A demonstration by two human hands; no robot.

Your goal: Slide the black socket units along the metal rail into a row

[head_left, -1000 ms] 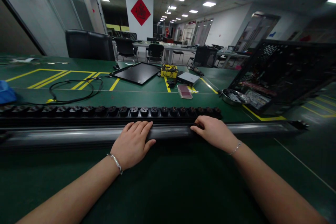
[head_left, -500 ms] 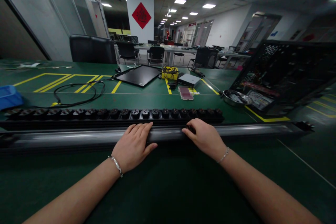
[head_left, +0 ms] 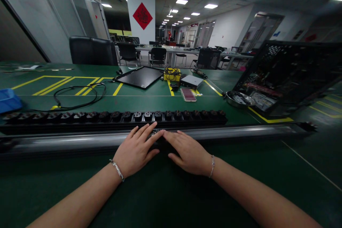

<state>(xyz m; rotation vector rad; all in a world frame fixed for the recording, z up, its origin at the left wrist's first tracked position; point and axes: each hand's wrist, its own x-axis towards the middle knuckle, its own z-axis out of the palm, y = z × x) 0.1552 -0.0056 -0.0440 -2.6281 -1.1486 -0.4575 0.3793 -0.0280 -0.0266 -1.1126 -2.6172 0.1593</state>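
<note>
A long, grey, shiny metal channel [head_left: 74, 141] lies across the green table in front of me. My left hand [head_left: 136, 149] rests on its middle with fingers stretched out and apart, open. From the right, my right hand [head_left: 188, 151] lies over the same channel, its fingers extended and thumb apart, open. The index fingertips of both hands meet over a small dark piece [head_left: 158, 132] on the channel, mostly covered by the fingers. Just behind runs a long black strip [head_left: 80, 127] carrying a row of several black socket modules [head_left: 137, 116].
Beyond the strip are a looped black cable [head_left: 77, 106], a flat black screen [head_left: 144, 77], a yellow box with cables [head_left: 171, 74], a grey box [head_left: 191, 81] and a phone [head_left: 188, 94]. A metal bowl [head_left: 239, 99] and an open computer case [head_left: 283, 78] stand right; a blue bin [head_left: 9, 99], left.
My right hand has moved left along the channel to meet my left. Its fingers, earlier closed around a small dark piece, are now extended. My left hand has stayed nearly in place.
</note>
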